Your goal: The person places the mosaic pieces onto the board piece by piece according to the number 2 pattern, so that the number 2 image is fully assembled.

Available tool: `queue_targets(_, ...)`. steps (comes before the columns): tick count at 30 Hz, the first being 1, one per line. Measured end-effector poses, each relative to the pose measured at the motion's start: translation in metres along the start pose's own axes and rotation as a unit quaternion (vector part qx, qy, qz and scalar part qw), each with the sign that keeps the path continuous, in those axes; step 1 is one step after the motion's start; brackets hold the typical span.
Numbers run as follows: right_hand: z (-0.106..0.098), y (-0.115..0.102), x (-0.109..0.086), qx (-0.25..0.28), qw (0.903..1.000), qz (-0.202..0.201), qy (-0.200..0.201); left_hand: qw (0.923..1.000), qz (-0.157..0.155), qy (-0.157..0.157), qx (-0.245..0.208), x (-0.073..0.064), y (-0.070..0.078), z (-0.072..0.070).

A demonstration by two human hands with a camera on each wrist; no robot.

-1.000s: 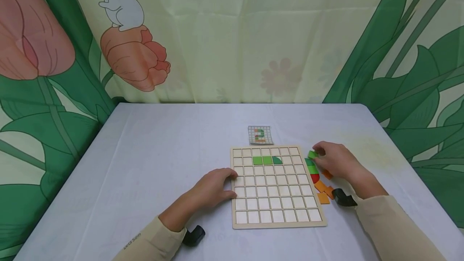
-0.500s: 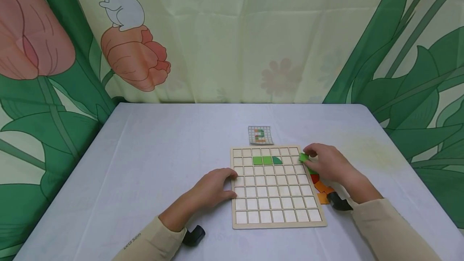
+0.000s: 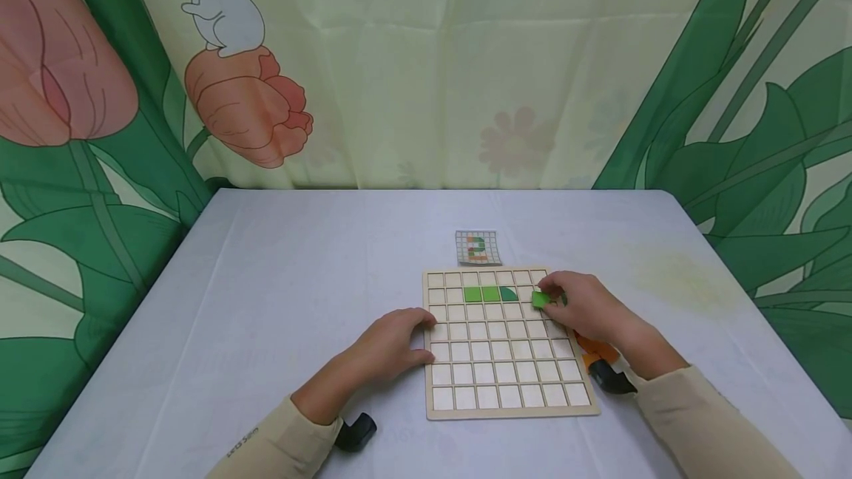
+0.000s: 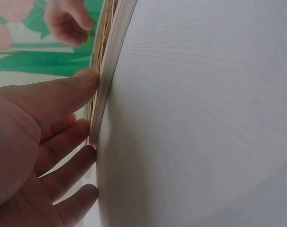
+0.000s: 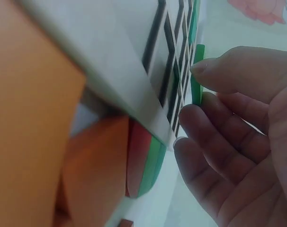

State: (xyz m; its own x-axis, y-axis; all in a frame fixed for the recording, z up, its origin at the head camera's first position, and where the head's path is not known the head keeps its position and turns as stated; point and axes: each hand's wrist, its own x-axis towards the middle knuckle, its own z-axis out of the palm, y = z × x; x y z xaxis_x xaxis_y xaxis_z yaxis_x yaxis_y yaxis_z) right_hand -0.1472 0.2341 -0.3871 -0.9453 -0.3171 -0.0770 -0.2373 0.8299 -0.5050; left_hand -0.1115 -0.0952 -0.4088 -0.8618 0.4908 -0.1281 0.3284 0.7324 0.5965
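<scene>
A wooden grid board (image 3: 512,415) lies on the table in the head view. Its second row carries two light-green square tiles (image 3: 481,294) and a dark-green quarter-round tile (image 3: 508,293). My right hand (image 3: 589,305) pinches another green square tile (image 3: 540,299) between thumb and fingers, over the upper right cells. In the right wrist view that green tile (image 5: 197,80) is held edge-on, close to the grid. My left hand (image 3: 393,346) rests at the board's left edge, thumb and fingertip touching the frame. The left wrist view shows the left hand (image 4: 49,137) with relaxed fingers along that edge.
Orange tiles (image 3: 599,350) lie by the board's right side, partly hidden under the right hand. A red tile (image 5: 138,156) leans there with green ones behind it. Beyond the board lies a small pattern card (image 3: 477,248). A printed curtain (image 3: 413,94) hangs behind the table.
My right hand has carried the green square tile leftward from the pile beside the board to over the upper right cells. My left hand has stayed at the board's edge.
</scene>
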Motion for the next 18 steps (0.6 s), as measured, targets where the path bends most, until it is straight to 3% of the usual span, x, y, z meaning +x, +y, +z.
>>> queue_targets(7, 0.0037, -0.003, 0.0011, 0.0, 0.9997, -0.024, -0.004, 1.0, 0.007, -0.001, 0.004, 0.0005, -0.0006, -0.0003)
queue_targets(18, 0.0052, -0.0041, 0.0036, 0.001, 0.9995, -0.03, -0.007, 0.9999, 0.012, 0.0, 0.003, 0.0009, -0.0017, 0.0004)
